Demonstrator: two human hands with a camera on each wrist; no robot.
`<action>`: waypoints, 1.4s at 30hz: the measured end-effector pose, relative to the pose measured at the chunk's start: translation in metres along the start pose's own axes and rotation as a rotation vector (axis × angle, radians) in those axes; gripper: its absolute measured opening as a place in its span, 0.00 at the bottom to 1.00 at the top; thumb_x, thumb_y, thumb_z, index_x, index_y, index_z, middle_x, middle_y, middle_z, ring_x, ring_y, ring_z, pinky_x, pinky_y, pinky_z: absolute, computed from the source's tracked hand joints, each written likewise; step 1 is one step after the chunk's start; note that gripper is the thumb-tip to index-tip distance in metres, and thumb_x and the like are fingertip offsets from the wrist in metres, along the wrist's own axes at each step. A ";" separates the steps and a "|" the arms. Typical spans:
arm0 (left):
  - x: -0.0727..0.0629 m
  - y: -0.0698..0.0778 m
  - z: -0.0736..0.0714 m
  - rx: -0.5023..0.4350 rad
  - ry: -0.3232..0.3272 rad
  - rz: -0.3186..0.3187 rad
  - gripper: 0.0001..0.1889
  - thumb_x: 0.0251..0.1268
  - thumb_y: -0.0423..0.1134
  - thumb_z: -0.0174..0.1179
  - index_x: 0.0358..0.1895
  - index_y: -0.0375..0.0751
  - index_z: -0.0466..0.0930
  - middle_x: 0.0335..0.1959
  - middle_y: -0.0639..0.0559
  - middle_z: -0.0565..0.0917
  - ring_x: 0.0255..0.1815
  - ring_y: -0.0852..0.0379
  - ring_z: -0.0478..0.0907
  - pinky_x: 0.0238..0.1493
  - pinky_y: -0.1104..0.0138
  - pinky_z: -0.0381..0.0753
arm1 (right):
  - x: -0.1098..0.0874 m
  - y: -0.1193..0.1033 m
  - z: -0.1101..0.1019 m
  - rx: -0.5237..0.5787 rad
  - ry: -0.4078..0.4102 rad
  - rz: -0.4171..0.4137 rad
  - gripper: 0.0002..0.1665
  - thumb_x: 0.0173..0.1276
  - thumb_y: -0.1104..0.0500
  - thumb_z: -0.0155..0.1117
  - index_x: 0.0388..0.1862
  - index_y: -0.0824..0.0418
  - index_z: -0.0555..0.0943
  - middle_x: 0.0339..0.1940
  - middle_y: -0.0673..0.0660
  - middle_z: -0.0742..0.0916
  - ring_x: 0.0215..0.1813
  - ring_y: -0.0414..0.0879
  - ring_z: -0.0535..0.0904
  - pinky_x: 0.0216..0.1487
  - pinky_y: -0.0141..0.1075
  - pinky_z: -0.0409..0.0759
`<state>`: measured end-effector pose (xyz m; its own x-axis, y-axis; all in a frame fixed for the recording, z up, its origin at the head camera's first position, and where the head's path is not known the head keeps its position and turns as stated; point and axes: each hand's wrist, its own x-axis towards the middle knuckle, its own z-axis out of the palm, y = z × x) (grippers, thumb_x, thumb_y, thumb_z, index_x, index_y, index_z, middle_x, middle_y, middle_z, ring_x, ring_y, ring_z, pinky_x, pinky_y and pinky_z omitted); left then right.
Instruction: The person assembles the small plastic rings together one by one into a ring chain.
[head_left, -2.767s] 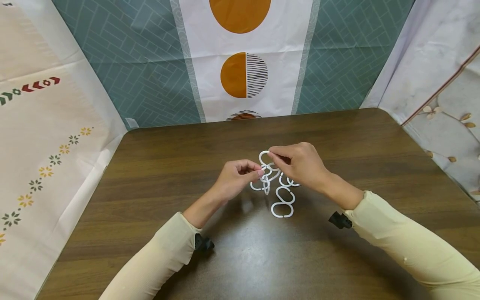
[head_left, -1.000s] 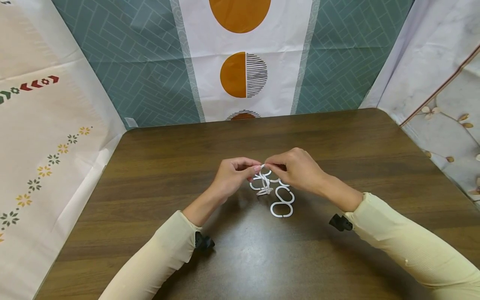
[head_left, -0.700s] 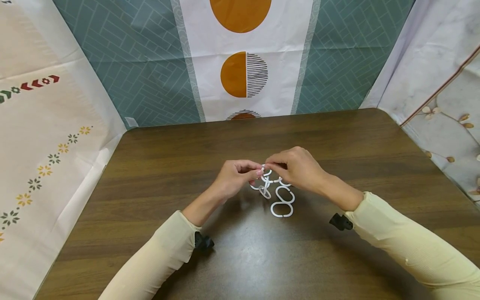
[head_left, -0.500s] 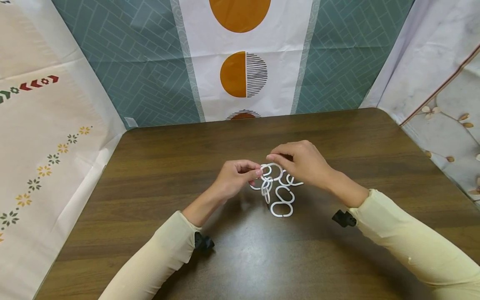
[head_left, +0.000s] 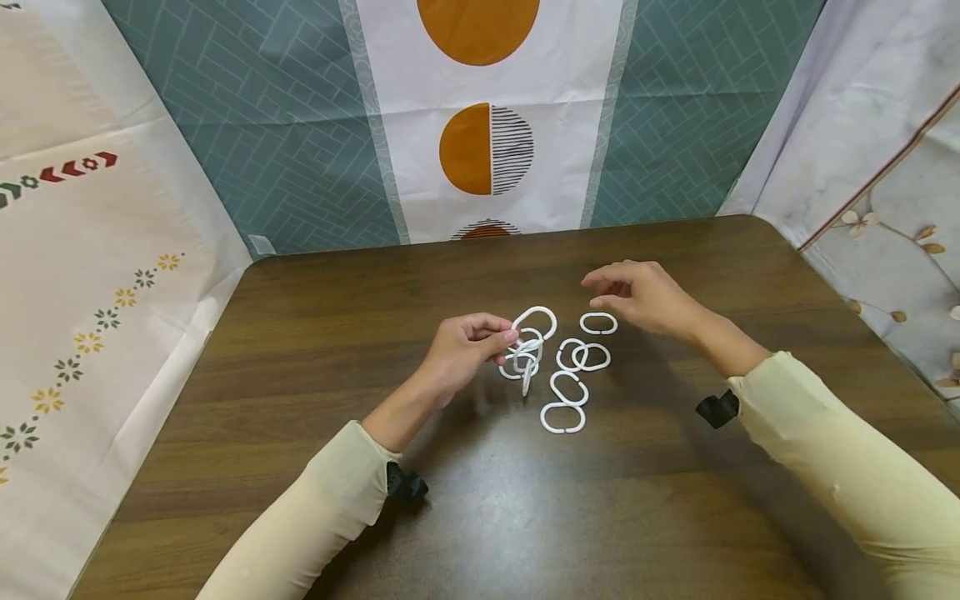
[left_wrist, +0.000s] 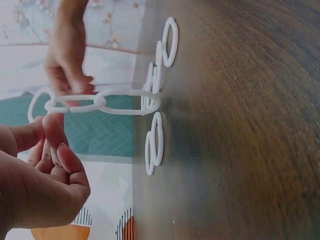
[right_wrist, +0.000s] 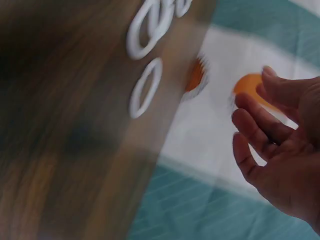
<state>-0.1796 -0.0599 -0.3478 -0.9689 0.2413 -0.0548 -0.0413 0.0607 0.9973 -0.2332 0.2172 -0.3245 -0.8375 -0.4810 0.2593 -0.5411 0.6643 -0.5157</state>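
My left hand [head_left: 471, 348] pinches a white plastic chain link between thumb and fingertips. From it hangs a short chain [left_wrist: 102, 102] of joined links, its lower end close over the table in the left wrist view. In the head view the top link [head_left: 545, 312] of this chain juts up to the right of the fingertips. My right hand [head_left: 637, 292] holds nothing; its fingers are relaxed and apart, above and close to a single loose oval link [head_left: 598, 324]. In the right wrist view that hand [right_wrist: 280, 135] shows an unfilled palm, and the loose link [right_wrist: 146, 88] lies on the wood.
Several loose white C-shaped links lie right of the chain: an overlapping pair [head_left: 592, 357], and nearer me two more, one link [head_left: 562, 418] lowest. Another link [head_left: 510, 368] lies partly behind the chain. The brown wooden table [head_left: 337, 333] ends at a patterned cloth backdrop [head_left: 300, 167].
My right hand has come away from the link at the left fingertips and moved right and farther back, uncovering the loose links. My left hand has stayed nearly in place, still pinching the chain.
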 end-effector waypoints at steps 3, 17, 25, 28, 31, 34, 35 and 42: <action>0.000 0.000 0.000 -0.001 0.002 0.004 0.08 0.62 0.30 0.63 0.41 0.29 0.82 0.37 0.35 0.85 0.22 0.61 0.78 0.31 0.71 0.79 | 0.002 0.019 0.000 -0.043 -0.099 0.028 0.20 0.60 0.68 0.69 0.53 0.64 0.82 0.34 0.57 0.84 0.36 0.49 0.78 0.38 0.40 0.75; 0.000 0.001 -0.002 -0.013 -0.014 -0.001 0.08 0.63 0.30 0.63 0.41 0.28 0.82 0.38 0.34 0.85 0.30 0.49 0.81 0.32 0.71 0.79 | 0.002 0.064 0.016 -0.157 -0.383 0.045 0.39 0.57 0.66 0.72 0.68 0.55 0.72 0.37 0.57 0.73 0.41 0.51 0.63 0.38 0.41 0.59; 0.000 0.001 -0.003 -0.005 -0.013 -0.006 0.07 0.62 0.30 0.63 0.41 0.29 0.82 0.36 0.36 0.85 0.25 0.58 0.78 0.32 0.72 0.79 | 0.003 0.068 0.023 -0.164 -0.305 -0.020 0.31 0.55 0.68 0.73 0.59 0.55 0.81 0.28 0.54 0.71 0.35 0.47 0.60 0.35 0.39 0.59; 0.000 0.001 -0.003 -0.005 -0.012 -0.007 0.08 0.62 0.30 0.64 0.41 0.29 0.82 0.33 0.42 0.86 0.25 0.59 0.78 0.32 0.72 0.79 | 0.004 0.069 0.025 -0.141 -0.291 -0.042 0.29 0.53 0.70 0.73 0.57 0.57 0.82 0.28 0.54 0.72 0.35 0.48 0.62 0.37 0.39 0.61; 0.000 0.000 -0.003 -0.001 -0.011 -0.007 0.08 0.62 0.30 0.63 0.41 0.29 0.82 0.31 0.46 0.86 0.24 0.60 0.78 0.32 0.72 0.79 | 0.005 0.068 0.026 -0.127 -0.287 -0.063 0.28 0.52 0.72 0.73 0.54 0.60 0.83 0.30 0.56 0.74 0.37 0.51 0.65 0.39 0.41 0.64; 0.000 0.000 -0.003 0.003 -0.012 -0.005 0.07 0.62 0.30 0.64 0.41 0.29 0.82 0.32 0.43 0.86 0.23 0.59 0.77 0.32 0.72 0.79 | 0.006 0.068 0.028 -0.124 -0.286 -0.067 0.27 0.51 0.74 0.72 0.52 0.61 0.83 0.32 0.56 0.75 0.39 0.53 0.67 0.41 0.43 0.66; 0.000 0.000 -0.003 0.003 -0.012 -0.004 0.07 0.62 0.30 0.63 0.41 0.29 0.82 0.33 0.42 0.86 0.24 0.59 0.78 0.32 0.72 0.79 | 0.006 0.068 0.029 -0.123 -0.285 -0.062 0.27 0.51 0.74 0.72 0.51 0.61 0.83 0.32 0.56 0.75 0.40 0.53 0.67 0.41 0.43 0.67; 0.000 0.000 -0.002 0.009 -0.010 0.000 0.07 0.62 0.30 0.64 0.40 0.29 0.83 0.38 0.33 0.85 0.24 0.57 0.78 0.32 0.71 0.79 | 0.007 0.066 0.030 -0.133 -0.305 -0.002 0.24 0.53 0.74 0.68 0.51 0.62 0.80 0.35 0.56 0.75 0.42 0.52 0.67 0.43 0.44 0.66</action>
<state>-0.1804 -0.0619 -0.3478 -0.9664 0.2510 -0.0558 -0.0395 0.0696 0.9968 -0.2721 0.2408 -0.3811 -0.7860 -0.6182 -0.0067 -0.5648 0.7224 -0.3989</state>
